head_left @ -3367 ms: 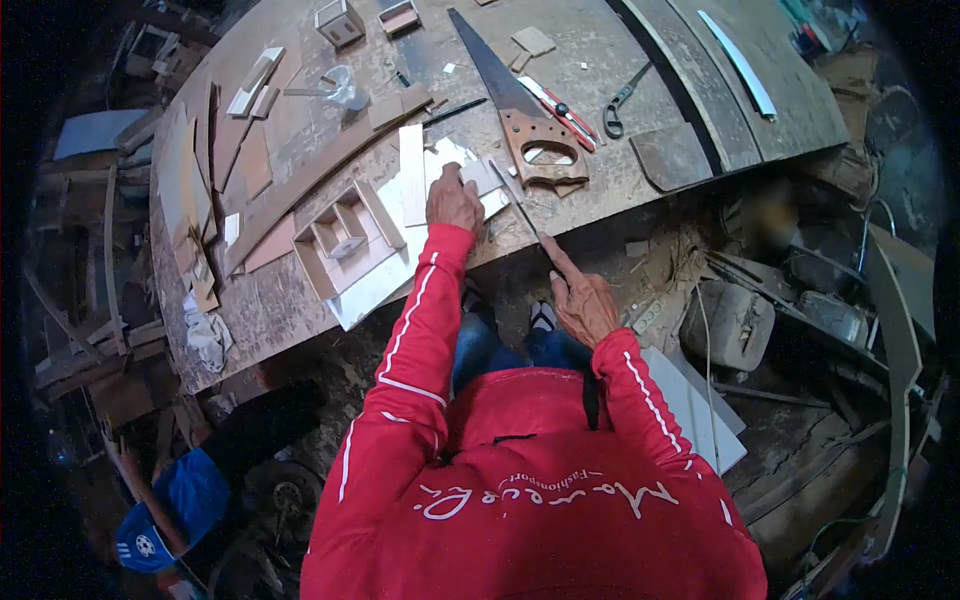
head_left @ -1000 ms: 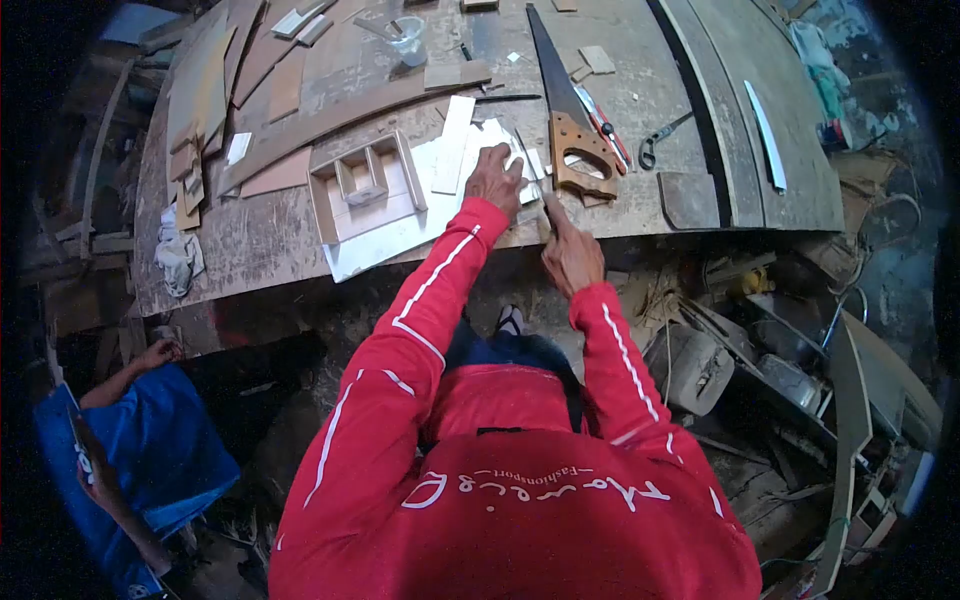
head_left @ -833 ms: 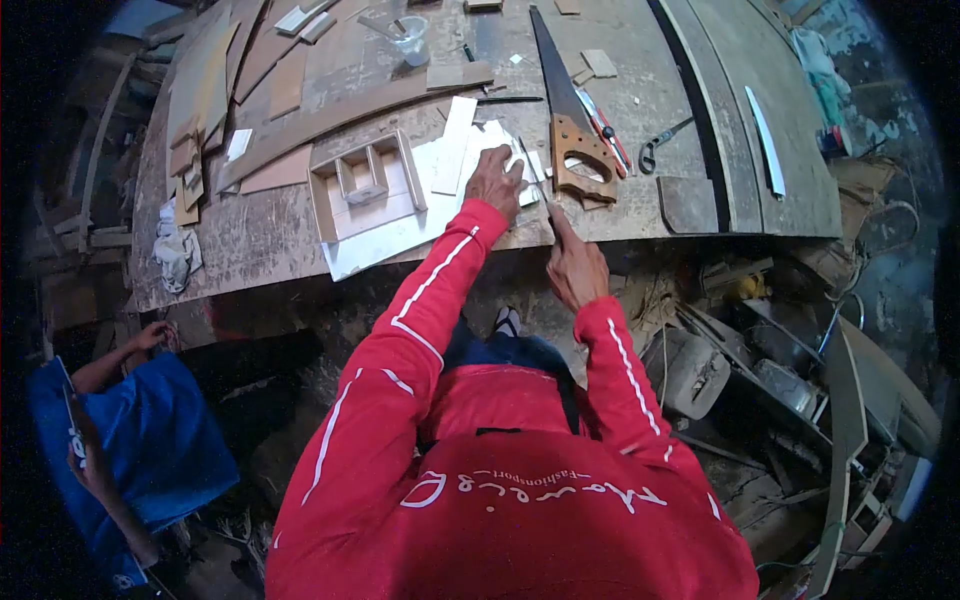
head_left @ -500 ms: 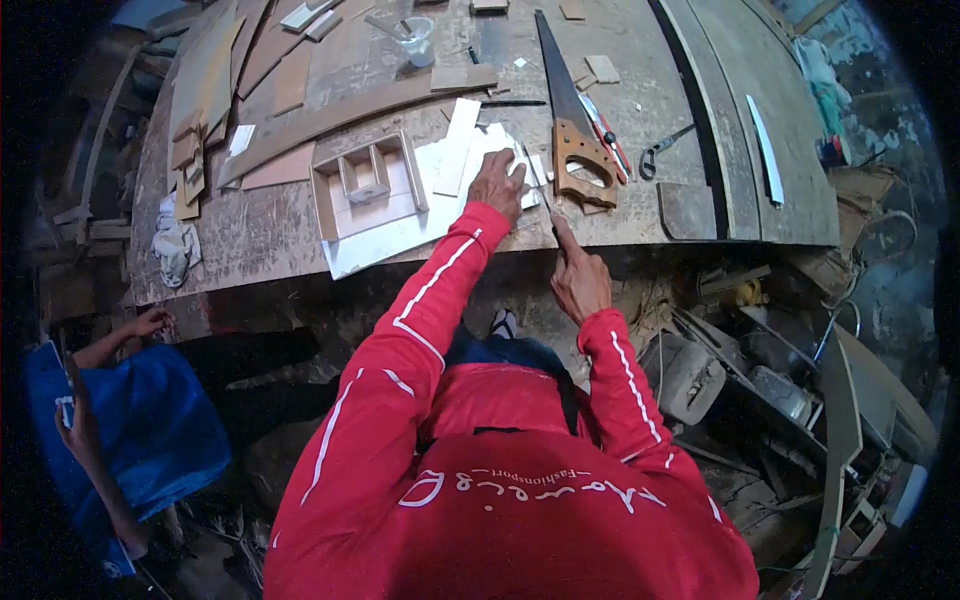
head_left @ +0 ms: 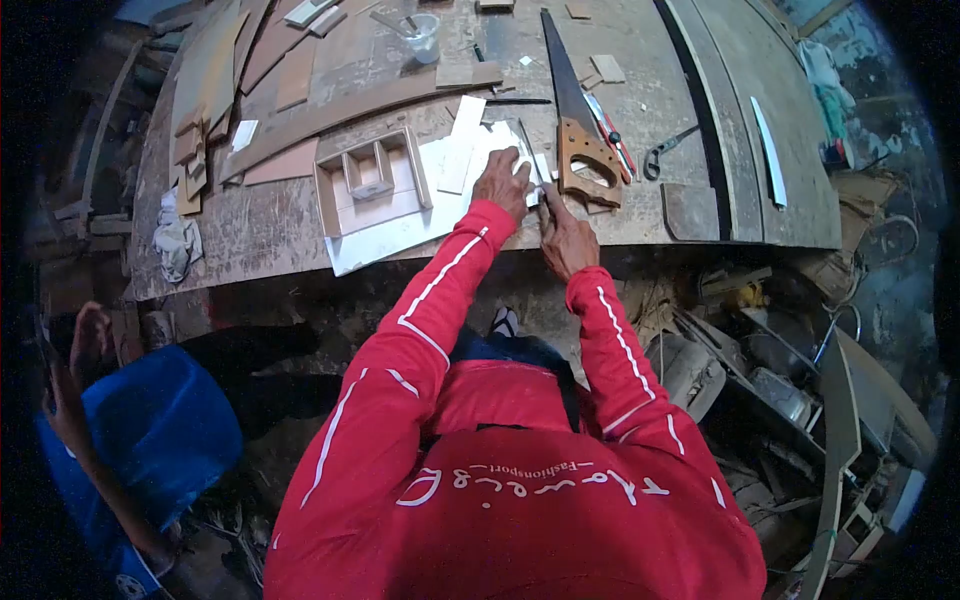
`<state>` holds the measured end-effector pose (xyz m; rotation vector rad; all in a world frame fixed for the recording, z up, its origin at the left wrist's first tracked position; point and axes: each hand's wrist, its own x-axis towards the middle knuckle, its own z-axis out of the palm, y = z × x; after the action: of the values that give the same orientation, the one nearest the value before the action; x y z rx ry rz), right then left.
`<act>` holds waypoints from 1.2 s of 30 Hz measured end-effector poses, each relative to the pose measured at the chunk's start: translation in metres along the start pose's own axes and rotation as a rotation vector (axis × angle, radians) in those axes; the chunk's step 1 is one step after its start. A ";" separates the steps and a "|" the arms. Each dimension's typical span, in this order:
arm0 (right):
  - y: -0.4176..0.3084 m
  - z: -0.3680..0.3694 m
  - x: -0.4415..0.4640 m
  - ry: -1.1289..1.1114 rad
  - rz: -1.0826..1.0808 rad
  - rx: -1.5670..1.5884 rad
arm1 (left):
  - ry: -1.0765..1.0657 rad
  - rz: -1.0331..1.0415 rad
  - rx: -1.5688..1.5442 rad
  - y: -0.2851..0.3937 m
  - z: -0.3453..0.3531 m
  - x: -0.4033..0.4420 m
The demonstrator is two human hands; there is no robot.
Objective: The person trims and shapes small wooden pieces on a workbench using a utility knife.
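Forward and closer to the other hand: that is how the right hand (head_left: 568, 238) has moved since half a second ago, when it sat lower, drawn back past the edge of the desk (head_left: 260, 230). Left hand (head_left: 503, 185), just above the centre of the frame, has barely shifted. This contrast suggests a working stroke, with one side steadying and the other pushing.

The right hand is closed around the near end of a thin blade (head_left: 528, 146), which points up the frame just beside the left fingers. The left hand is bent, fingertips down on the white pieces (head_left: 503, 131); whether it pinches one or only presses, I cannot tell, as the palm hides the contact. A small scrap (head_left: 541, 168) lies right of the blade.

Left of the hands, a pale strip (head_left: 462, 145) and a divided box (head_left: 418, 172) rest over a white sheet (head_left: 375, 250), seemingly undisturbed. To the right lie a saw (head_left: 572, 100), a red cutter (head_left: 613, 138) and scissors (head_left: 653, 158), clear of the stroke. Toward the top left stand a plastic cup (head_left: 422, 42) and a long board (head_left: 370, 108) lies below it.

At lower left, a co-worker's raised hand (head_left: 92, 332) has shifted toward the frame's edge, apart from the work.
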<state>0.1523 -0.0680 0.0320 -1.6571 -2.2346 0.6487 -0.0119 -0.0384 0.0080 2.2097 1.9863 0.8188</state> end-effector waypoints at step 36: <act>-0.010 -0.007 -0.013 0.026 0.043 0.137 | -0.031 0.005 -0.029 0.006 0.000 -0.004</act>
<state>0.1517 -0.0812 0.0435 -1.6404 -2.0911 0.7682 -0.0068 -0.0427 0.0087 2.1986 1.9433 0.8038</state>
